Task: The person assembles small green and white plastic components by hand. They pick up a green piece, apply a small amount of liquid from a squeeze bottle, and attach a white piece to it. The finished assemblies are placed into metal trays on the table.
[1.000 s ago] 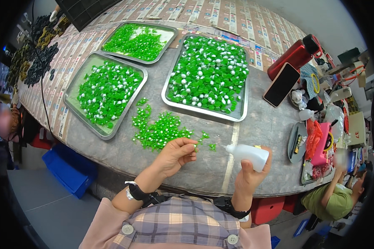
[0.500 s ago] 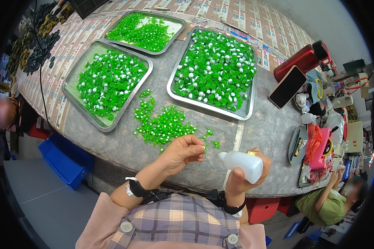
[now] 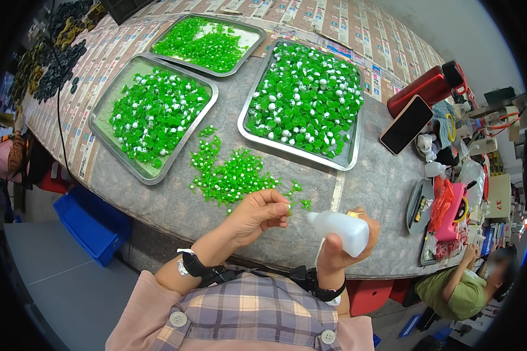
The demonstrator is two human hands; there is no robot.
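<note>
My left hand (image 3: pixel 253 219) is closed in a pinch on a small green plastic piece with a white tip (image 3: pixel 290 207). Wrapped round a translucent white squeeze bottle (image 3: pixel 338 228), my right hand (image 3: pixel 332 256) holds it tilted, nozzle to the left. The nozzle is close to the pinched piece but apart from it. Just beyond my left hand lies a loose pile of small green pieces with white parts (image 3: pixel 234 175), and a few strays (image 3: pixel 305 204) lie to its right.
Heaped green-and-white pieces fill metal trays at left (image 3: pixel 92 126) and centre (image 3: pixel 298 153); another tray (image 3: pixel 262 36) is behind. At right are a phone (image 3: pixel 405 124), a red flask (image 3: pixel 418 90) and a grey dish (image 3: pixel 414 202). A person in green (image 3: pixel 454 292) works at far right; a blue bin (image 3: pixel 93 225) stands left.
The view has shifted very slightly. Both hands keep their holds, and the bottle's nozzle has come slightly nearer to the pinched piece.
</note>
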